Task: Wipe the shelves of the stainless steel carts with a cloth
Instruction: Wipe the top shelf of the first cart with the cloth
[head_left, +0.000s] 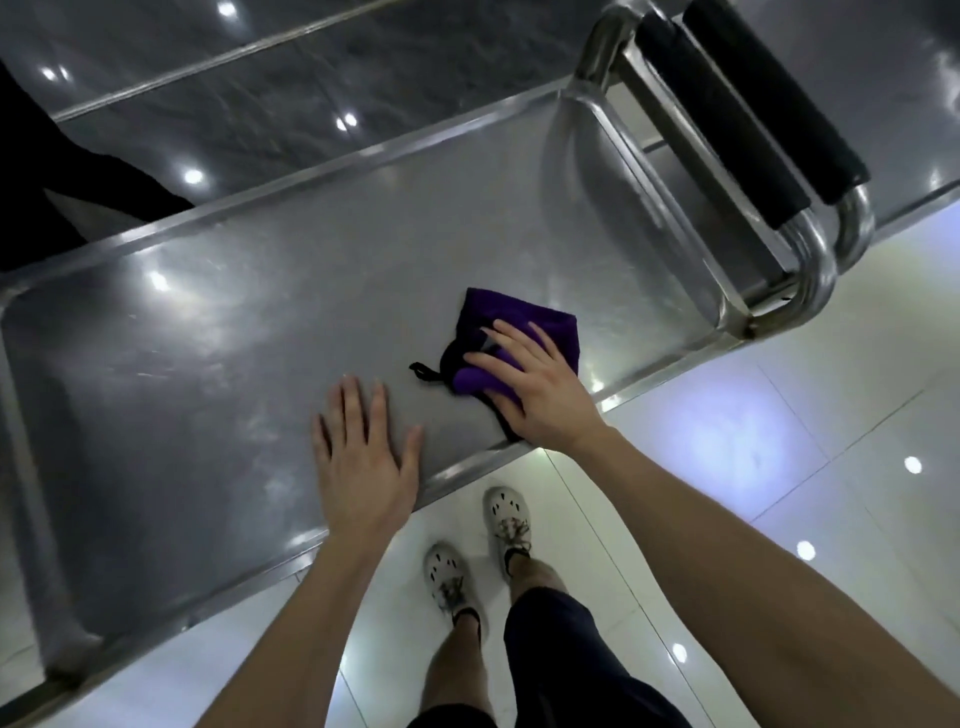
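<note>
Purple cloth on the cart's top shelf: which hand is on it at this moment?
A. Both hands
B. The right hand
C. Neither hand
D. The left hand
B. The right hand lies spread flat on the purple cloth on the top shelf, while the left hand rests flat on bare metal beside it, apart from the cloth.

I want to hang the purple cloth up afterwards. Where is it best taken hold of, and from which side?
Probably by the small black loop at the purple cloth's left corner. It lies flat on the shelf, clear of the right hand pressing the cloth, so a pinch from the left, where the left hand rests, looks easiest.
</note>
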